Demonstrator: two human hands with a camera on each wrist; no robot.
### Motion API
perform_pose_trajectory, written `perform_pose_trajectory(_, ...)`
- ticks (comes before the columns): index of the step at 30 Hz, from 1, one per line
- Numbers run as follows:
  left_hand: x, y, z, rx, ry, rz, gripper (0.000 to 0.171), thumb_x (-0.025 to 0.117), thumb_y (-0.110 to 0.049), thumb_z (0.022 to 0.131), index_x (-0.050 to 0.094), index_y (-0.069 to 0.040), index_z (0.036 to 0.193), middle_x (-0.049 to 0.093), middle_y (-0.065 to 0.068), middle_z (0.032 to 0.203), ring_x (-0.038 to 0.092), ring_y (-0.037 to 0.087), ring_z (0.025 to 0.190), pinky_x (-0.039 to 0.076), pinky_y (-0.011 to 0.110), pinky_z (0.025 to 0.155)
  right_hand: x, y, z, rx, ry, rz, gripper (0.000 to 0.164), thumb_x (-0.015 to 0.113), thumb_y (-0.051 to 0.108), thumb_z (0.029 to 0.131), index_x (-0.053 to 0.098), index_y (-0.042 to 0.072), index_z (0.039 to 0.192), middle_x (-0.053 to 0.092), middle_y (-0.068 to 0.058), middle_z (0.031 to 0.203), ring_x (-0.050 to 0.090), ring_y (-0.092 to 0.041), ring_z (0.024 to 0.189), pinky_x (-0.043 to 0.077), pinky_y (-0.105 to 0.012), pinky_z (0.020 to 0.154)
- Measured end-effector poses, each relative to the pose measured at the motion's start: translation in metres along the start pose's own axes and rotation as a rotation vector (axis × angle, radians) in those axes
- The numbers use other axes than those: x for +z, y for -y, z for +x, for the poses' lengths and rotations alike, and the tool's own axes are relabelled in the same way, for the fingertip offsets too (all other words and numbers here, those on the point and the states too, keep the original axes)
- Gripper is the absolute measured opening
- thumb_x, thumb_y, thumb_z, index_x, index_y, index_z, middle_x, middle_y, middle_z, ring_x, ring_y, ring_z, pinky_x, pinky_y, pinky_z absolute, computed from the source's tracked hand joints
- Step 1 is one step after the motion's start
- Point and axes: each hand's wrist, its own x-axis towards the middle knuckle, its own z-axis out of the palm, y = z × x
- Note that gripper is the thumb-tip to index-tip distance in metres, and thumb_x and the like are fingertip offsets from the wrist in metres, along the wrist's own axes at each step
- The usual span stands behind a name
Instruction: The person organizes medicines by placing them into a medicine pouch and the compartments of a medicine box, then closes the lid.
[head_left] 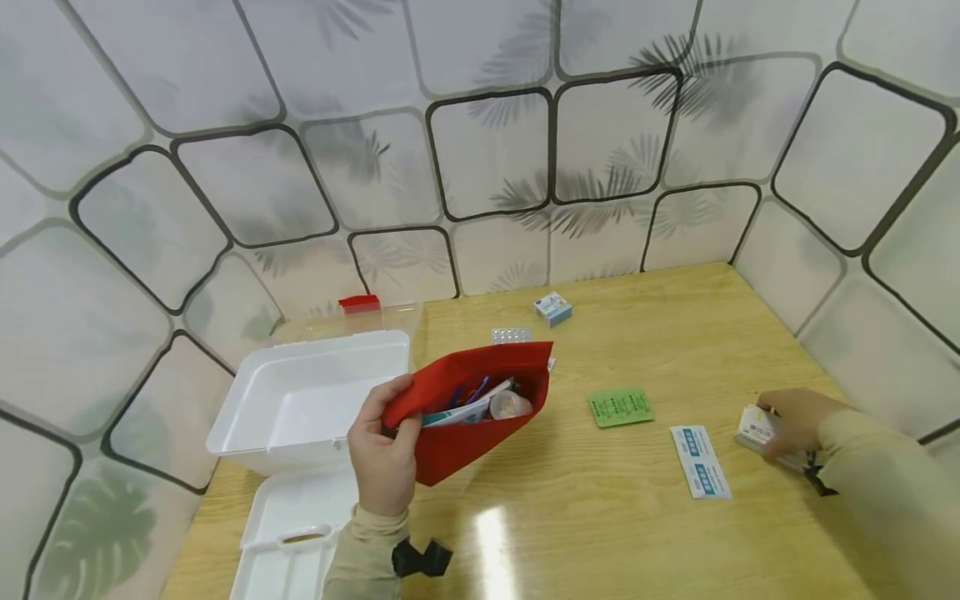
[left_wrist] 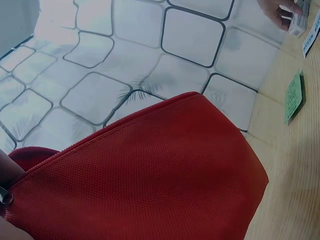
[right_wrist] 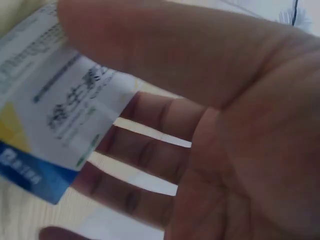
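A red zippered pouch [head_left: 472, 437] hangs above the table, its mouth open. My left hand [head_left: 386, 450] grips the pouch's left end between thumb and fingers. Inside lie a toothpaste-like tube [head_left: 459, 414], a round whitish item [head_left: 508, 405] and some blue-handled thing. Seen from the left wrist, the pouch [left_wrist: 145, 175] fills most of the view. At the table's right side my right hand [head_left: 802, 423] holds a small white medicine box [head_left: 756, 427]. In the right wrist view the thumb lies over the box [right_wrist: 65, 100], which has blue and yellow print, with fingers behind it.
A white bin [head_left: 311, 383] stands at left, with a white lid [head_left: 292, 517] in front. A green blister pack [head_left: 621, 407] and a white-blue packet [head_left: 700, 462] lie mid-right. Further back are a small blue-white box [head_left: 553, 308] and a silver blister pack [head_left: 512, 335].
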Motion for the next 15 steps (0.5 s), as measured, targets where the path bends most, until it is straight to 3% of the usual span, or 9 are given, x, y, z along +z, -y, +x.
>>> perform_pose_trajectory(7,0.001,-0.001,-0.001,-0.009,0.001,0.003,0.043,0.049,0.022,0.079,0.062,0.007,0.116,0.063,0.019,0.113,0.059,0.028,0.100,0.050,0.027,0.085,0.002,0.015,0.030,0.023,-0.078,0.024,0.083,0.080,0.047,0.071,0.053,-0.011,0.124,0.057,-0.034,0.115,0.058,-0.045,0.097,0.046,-0.057,0.078)
perform_pose_trajectory(15,-0.005,-0.008,0.002,0.001,-0.036,0.017,0.041,0.049,0.022,0.079,0.062,0.009,0.116,0.063,0.019,0.111,0.060,0.027,0.100,0.050,0.025,0.085,0.014,0.027,0.064,0.021,-0.242,0.085,0.085,0.066,0.052,0.085,0.042,-0.013,0.135,0.046,-0.037,0.130,0.045,-0.054,0.116,0.036,-0.064,0.094)
